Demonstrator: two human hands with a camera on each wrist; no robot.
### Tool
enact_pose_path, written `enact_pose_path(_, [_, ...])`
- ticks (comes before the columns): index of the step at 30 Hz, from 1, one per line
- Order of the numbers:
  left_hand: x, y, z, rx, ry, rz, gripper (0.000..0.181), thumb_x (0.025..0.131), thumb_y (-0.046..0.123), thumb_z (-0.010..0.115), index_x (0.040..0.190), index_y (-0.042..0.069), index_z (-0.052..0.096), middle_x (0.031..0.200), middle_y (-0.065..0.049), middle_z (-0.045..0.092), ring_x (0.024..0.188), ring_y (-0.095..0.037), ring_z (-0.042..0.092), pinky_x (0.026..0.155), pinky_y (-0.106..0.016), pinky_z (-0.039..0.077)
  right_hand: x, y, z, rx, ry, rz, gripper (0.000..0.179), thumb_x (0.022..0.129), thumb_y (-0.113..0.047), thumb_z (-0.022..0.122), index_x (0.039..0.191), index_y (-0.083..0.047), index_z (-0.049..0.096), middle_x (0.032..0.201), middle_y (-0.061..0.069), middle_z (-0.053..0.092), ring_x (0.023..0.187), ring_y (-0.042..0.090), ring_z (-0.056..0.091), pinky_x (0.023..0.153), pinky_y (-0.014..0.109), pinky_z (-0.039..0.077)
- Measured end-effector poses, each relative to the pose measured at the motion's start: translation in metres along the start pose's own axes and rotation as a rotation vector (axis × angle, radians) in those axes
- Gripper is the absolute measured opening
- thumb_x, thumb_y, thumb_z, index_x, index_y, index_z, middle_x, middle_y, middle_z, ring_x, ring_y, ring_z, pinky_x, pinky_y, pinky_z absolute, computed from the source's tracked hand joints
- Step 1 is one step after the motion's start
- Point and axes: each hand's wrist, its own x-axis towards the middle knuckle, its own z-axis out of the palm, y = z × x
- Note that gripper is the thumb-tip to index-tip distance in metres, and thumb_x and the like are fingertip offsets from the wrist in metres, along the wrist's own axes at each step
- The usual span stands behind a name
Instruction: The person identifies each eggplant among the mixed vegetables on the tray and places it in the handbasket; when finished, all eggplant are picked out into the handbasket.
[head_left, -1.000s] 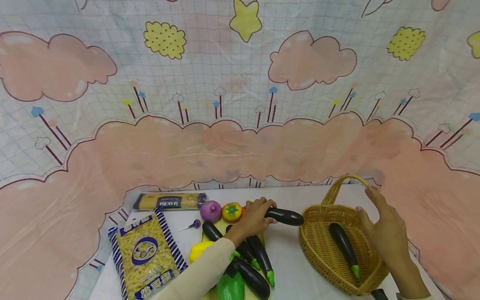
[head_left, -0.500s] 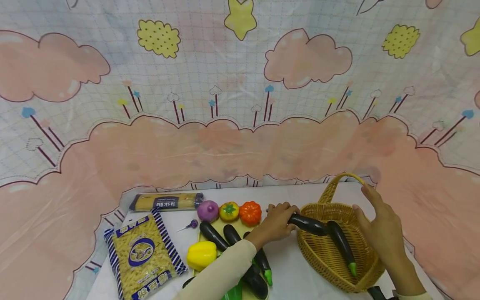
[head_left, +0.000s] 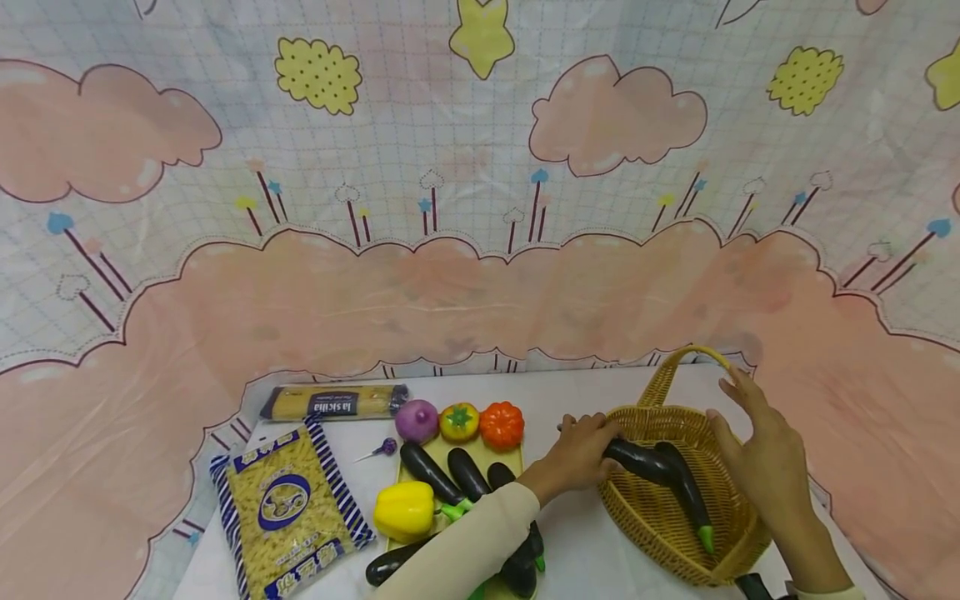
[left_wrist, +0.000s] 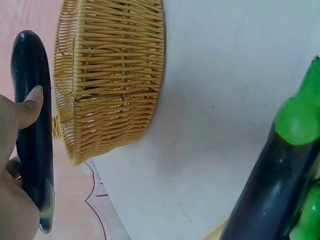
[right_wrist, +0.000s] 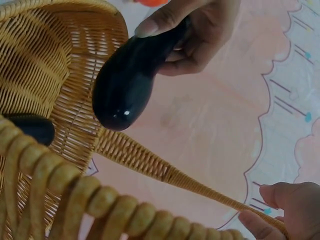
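My left hand (head_left: 581, 454) grips a dark eggplant (head_left: 637, 460) by its stem end. The eggplant's rounded end reaches over the left rim of a wicker basket (head_left: 630, 517). A second eggplant (head_left: 692, 500) with a green stem lies inside; the held one overlaps its upper end in the head view. My right hand (head_left: 772, 458) is at the basket's arched handle (head_left: 660, 379), thumb and index finger spread wide, index fingertip right at the handle. In the right wrist view, the held eggplant (right_wrist: 125, 85) points down beside the basket's wall, with thumb and fingers around its narrow end.
Left of the basket, several eggplants (head_left: 431, 471) lie on a yellow board (head_left: 513, 458). Around them are a yellow bell pepper (head_left: 403, 510), an onion (head_left: 417, 421), a tomato-like vegetable (head_left: 459, 422), an orange pumpkin (head_left: 502, 426), a lollipop (head_left: 387, 447), spaghetti (head_left: 292, 402) and a pasta bag (head_left: 258, 475).
My left hand has carried the eggplant rightward from near the pumpkin to over the basket's rim, uncovering the pumpkin. The right hand has stayed at the handle.
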Motion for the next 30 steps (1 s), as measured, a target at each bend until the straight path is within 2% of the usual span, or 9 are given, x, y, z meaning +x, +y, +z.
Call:
enact_pose_path(3, [0.002,0.003,0.000,0.005,0.002,0.013,0.035,0.090,0.038,0.070,0.122,0.025,0.061,0.115,0.005,0.059,0.102,-0.010,0.054,0.082,-0.030,0.030,0.000,0.000,-0.001,0.010,-0.006,0.001,0.078,0.083,-0.001,0.075,0.151,-0.012,0.038,0.108,0.023,0.070,0.040,0.013,0.039,0.036,0.021,0.028])
enact_pose_path(4, [0.002,0.004,0.001,0.004,0.000,0.016,0.036,0.090,0.037,0.070,0.122,0.025,0.061,0.115,0.005,0.059,0.101,-0.010,0.054,0.082,-0.030,0.030,0.000,0.000,-0.001,0.015,-0.009,0.002,0.077,0.083,-0.001,0.074,0.150,-0.012,0.037,0.102,0.023,0.071,0.038,0.013,0.040,0.035,0.020,0.027])
enact_pose_path(8, [0.003,0.007,0.003,0.009,-0.008,0.021,0.036,0.090,0.036,0.070,0.123,0.024,0.061,0.115,0.005,0.059,0.100,-0.010,0.054,0.081,-0.030,0.029,0.000,0.000,-0.001,0.030,-0.010,-0.016,0.074,0.084,0.001,0.073,0.149,-0.008,0.039,0.073,0.017,0.064,0.042,0.018,0.050,0.037,0.021,0.031])
enact_pose_path(10, [0.004,0.008,0.005,0.004,-0.010,0.019,0.036,0.090,0.036,0.071,0.123,0.025,0.061,0.115,0.006,0.060,0.099,-0.009,0.054,0.082,-0.030,0.029,0.000,0.000,-0.001,0.030,-0.003,-0.032,0.073,0.083,0.002,0.073,0.148,-0.006,0.040,0.065,0.009,0.057,0.045,0.015,0.049,0.040,0.021,0.032])
enact_pose_path(12, [0.005,0.008,0.008,-0.001,-0.014,0.019,0.035,0.090,0.035,0.071,0.121,0.025,0.061,0.115,0.006,0.060,0.100,-0.009,0.054,0.082,-0.030,0.029,0.000,0.000,-0.001,0.030,-0.005,-0.040,0.073,0.083,0.002,0.073,0.148,-0.006,0.040,0.062,0.004,0.049,0.042,0.006,0.035,0.039,0.020,0.030])
enact_pose_path(15, [0.007,0.010,0.013,-0.001,-0.018,0.017,0.035,0.089,0.036,0.072,0.121,0.026,0.061,0.115,0.007,0.060,0.100,-0.008,0.053,0.083,-0.031,0.030,0.000,0.001,-0.001,0.042,-0.015,-0.034,0.074,0.084,0.001,0.072,0.149,-0.009,0.039,0.060,-0.001,0.042,0.040,0.000,0.026,0.036,0.019,0.027])
enact_pose_path(21, [0.010,0.017,0.024,0.023,-0.042,0.022,0.040,0.088,0.037,0.073,0.125,0.025,0.061,0.120,0.007,0.060,0.108,-0.007,0.054,0.089,-0.034,0.033,-0.002,0.001,-0.001,0.034,-0.042,0.005,0.073,0.087,-0.002,0.071,0.151,-0.012,0.037,0.057,-0.004,0.033,0.038,0.000,0.021,0.034,0.018,0.024])
enact_pose_path(27, [0.012,0.025,0.030,0.047,-0.073,0.016,0.040,0.087,0.040,0.074,0.124,0.029,0.063,0.121,0.010,0.058,0.118,-0.007,0.051,0.106,-0.045,0.034,-0.002,0.002,0.000,0.040,-0.038,-0.001,0.073,0.086,0.000,0.071,0.150,-0.012,0.037,0.055,-0.005,0.031,0.038,-0.003,0.018,0.033,0.018,0.023])
enact_pose_path(30, [0.014,0.027,0.033,0.062,-0.093,0.024,0.040,0.086,0.040,0.075,0.123,0.030,0.064,0.118,0.010,0.058,0.117,-0.007,0.052,0.109,-0.048,0.032,-0.001,0.003,0.001,0.048,-0.025,-0.014,0.073,0.085,0.000,0.072,0.149,-0.010,0.039,0.055,-0.006,0.031,0.038,-0.005,0.017,0.033,0.018,0.022])
